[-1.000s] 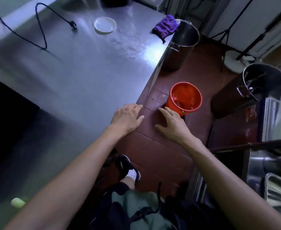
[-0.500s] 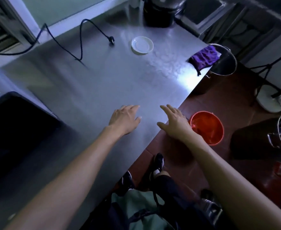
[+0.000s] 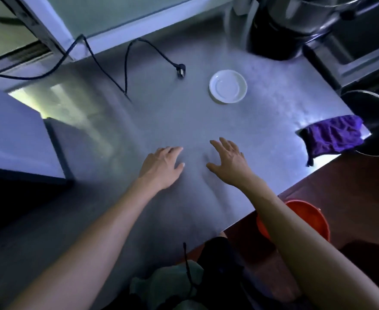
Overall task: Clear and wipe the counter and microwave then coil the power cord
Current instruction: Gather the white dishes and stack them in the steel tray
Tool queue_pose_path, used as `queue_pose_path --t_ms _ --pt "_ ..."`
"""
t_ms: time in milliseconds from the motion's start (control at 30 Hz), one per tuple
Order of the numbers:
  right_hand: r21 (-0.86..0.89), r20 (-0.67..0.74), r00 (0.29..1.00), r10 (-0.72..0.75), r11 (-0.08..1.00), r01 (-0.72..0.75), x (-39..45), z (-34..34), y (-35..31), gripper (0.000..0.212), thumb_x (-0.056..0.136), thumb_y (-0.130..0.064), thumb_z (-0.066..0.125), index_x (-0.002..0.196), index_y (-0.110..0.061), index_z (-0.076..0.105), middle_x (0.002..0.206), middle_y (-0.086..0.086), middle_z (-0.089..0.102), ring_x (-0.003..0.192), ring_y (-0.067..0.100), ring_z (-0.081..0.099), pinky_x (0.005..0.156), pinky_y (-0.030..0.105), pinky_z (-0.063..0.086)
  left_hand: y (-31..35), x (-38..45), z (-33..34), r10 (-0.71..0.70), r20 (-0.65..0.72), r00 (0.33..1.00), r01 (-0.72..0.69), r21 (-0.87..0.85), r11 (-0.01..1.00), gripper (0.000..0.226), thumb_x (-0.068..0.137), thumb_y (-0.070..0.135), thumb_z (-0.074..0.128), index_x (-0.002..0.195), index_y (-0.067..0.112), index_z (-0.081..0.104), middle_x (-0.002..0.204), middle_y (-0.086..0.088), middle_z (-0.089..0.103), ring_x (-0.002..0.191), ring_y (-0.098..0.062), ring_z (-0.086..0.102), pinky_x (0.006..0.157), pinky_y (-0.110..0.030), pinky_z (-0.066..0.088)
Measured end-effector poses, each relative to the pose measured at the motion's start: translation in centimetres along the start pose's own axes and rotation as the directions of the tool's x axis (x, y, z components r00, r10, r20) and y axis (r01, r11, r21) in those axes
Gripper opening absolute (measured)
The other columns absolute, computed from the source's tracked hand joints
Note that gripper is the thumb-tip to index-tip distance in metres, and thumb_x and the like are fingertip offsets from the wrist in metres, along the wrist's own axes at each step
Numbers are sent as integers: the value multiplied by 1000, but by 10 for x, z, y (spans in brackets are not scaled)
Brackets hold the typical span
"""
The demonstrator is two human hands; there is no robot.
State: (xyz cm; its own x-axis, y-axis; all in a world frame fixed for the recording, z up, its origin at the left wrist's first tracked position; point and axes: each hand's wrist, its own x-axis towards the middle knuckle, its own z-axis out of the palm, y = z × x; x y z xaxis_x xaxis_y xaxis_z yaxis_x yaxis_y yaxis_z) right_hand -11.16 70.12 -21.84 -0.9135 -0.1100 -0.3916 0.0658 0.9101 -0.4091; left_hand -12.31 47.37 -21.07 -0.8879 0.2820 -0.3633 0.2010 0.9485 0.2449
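The steel counter (image 3: pixel 184 121) fills the middle of the head view. Both my hands hover over its near part, empty, fingers relaxed: my left hand (image 3: pixel 160 165) and my right hand (image 3: pixel 227 161) side by side. A white saucer (image 3: pixel 228 86) lies farther back. A black power cord (image 3: pixel 128 63) loops across the back of the counter and its plug (image 3: pixel 180 70) lies left of the saucer. A purple cloth (image 3: pixel 331 136) hangs over the counter's right edge. The white microwave (image 3: pixel 11 130) stands at the left.
A dark appliance with a steel pot (image 3: pixel 280 30) stands at the counter's back right. A metal pot (image 3: pixel 376 121) sits just beyond the right edge, behind the cloth. A red bucket (image 3: pixel 314 220) stands on the tiled floor under my right forearm.
My view has swung up from the floor onto the counter. Both hands have moved from beyond the counter's edge to over its surface, still empty.
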Motion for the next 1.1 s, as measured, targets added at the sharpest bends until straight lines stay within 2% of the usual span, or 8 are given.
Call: queue_pose_path --t_ms 233,467,767,967,1100 --pt "-26 43 998 -56 998 57 83 -33 45 78 89 -45 65 154 -28 25 165 7 14 151 30 11 117 51 24 38 70 -14 -87 -3 996 86 -36 996 52 96 43 52 144 25 45 141 -1 54 127 -26 50 101 -43 45" --pt "-120 18 995 -97 988 99 154 -67 68 84 85 -50 67 153 -30 22 167 6 4 153 31 2 115 50 23 64 136 -33 -119 -11 993 119 -55 991 51 96 43 52 143 23 47 142 -2 54 126 -28 51 99 -44 45" --pt "-271 63 991 -122 953 135 236 -94 80 108 73 -67 71 156 -35 9 166 7 -3 151 39 -2 115 58 21 74 194 -43 -145 18 989 146 -53 988 50 97 43 52 142 23 46 143 1 53 126 -27 50 97 -43 45" --pt "-295 134 980 -149 938 183 275 -100 79 121 64 -78 68 156 -37 2 167 6 -11 151 41 -13 116 66 8 72 221 -48 -143 -4 990 142 -89 986 39 94 39 55 128 19 54 131 -1 61 115 -31 55 88 -44 49" --pt "-348 178 972 -153 914 207 287 -97 72 124 60 -81 67 156 -38 2 167 6 -9 150 44 -9 114 68 12 67 225 -51 -148 -28 989 144 -113 983 35 94 37 56 123 19 57 125 -2 63 110 -31 58 83 -44 50"
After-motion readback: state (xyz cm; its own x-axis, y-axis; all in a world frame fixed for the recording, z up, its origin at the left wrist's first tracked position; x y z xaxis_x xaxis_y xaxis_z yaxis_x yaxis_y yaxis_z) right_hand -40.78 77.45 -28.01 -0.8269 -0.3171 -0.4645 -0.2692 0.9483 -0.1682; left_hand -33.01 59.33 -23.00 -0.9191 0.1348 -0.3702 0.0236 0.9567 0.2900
